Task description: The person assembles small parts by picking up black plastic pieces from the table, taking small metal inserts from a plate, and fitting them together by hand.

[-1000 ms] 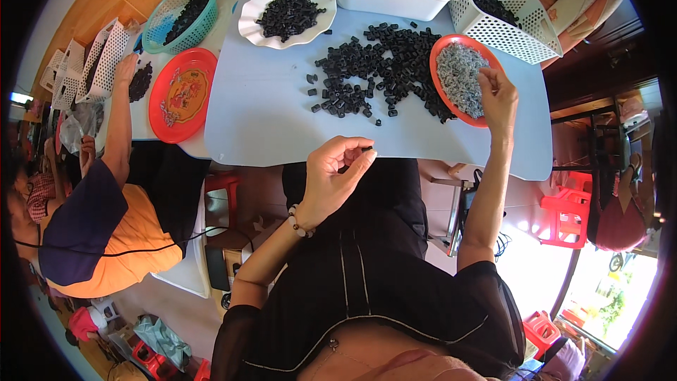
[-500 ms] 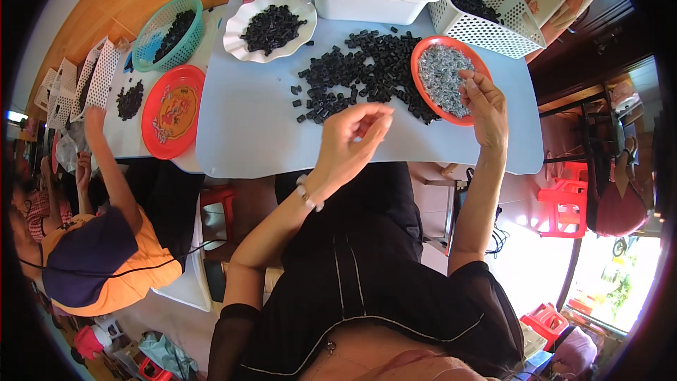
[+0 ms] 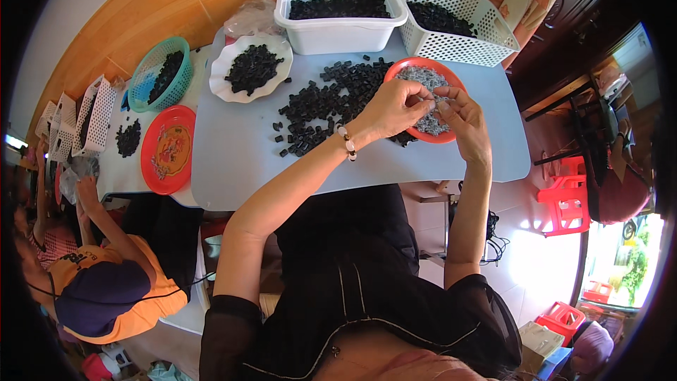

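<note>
My left hand, with a beaded bracelet on its wrist, and my right hand meet above a round red plate. That plate holds a heap of small clear, silvery pieces. Thumb and fingers of each hand are pinched together, the fingertips nearly touching. Whatever they pinch is too small to make out. Just left of the plate, many small black plastic pieces lie spread over the pale blue table, and my left hand and wrist cover part of them.
Along the table's back stand a white scalloped dish, a white tub and a white perforated basket, all with black pieces. To the left are a red tray, a green basket and a co-worker in orange and navy.
My left hand has moved right and come up to my right hand over the red plate. The view has shifted a little. The co-worker's arm at the left has come down.
</note>
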Available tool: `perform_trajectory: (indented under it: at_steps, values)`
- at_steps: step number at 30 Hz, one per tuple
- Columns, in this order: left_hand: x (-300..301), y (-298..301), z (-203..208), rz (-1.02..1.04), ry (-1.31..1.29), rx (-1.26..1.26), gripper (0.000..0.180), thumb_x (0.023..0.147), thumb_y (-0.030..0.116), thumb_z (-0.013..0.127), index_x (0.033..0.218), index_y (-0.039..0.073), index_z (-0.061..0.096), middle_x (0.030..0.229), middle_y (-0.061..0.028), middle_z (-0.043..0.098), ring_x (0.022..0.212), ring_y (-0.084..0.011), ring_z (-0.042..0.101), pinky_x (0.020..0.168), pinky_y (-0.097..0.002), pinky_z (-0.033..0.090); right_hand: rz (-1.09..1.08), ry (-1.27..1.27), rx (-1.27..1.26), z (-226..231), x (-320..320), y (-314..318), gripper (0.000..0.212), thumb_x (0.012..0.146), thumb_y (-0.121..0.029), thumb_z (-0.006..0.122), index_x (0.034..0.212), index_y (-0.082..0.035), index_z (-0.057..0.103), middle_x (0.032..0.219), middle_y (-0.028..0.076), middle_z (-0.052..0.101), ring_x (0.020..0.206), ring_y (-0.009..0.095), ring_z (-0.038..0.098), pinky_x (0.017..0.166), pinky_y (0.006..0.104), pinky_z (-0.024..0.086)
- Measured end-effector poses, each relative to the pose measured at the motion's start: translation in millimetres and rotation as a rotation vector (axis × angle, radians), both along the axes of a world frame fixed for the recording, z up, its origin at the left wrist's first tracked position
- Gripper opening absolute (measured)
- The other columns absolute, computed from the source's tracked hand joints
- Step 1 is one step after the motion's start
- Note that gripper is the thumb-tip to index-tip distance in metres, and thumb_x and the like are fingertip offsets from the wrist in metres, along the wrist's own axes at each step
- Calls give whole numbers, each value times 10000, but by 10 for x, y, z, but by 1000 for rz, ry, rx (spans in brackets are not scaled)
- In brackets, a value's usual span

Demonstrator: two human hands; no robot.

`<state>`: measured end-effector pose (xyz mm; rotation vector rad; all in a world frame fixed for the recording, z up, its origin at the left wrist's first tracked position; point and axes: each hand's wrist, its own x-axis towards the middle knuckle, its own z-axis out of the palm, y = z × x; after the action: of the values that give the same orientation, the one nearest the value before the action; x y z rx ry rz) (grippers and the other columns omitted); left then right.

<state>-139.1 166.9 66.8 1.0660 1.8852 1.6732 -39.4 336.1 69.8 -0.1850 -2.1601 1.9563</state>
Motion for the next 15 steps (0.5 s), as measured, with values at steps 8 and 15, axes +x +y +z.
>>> perform_trajectory:
  at_steps: [8,15]
  values:
    - [-43,158,-51,40,235,-41,146,910,97,643,941,-45,664,769,-88,687,663,-109,635,622,-274,502,-55,3,58,-115,-84,136,324,931,-113,657,1221,11,579,911,63,704,843,106,641,743,249,495]
    - [-38,342,-219,169,126,-19,167,925,116,637,921,-50,658,726,-50,666,620,-80,585,562,-246,459,-157,40,183,-215,-69,126,341,872,-28,683,1197,-5,581,883,59,696,813,102,647,710,246,501]
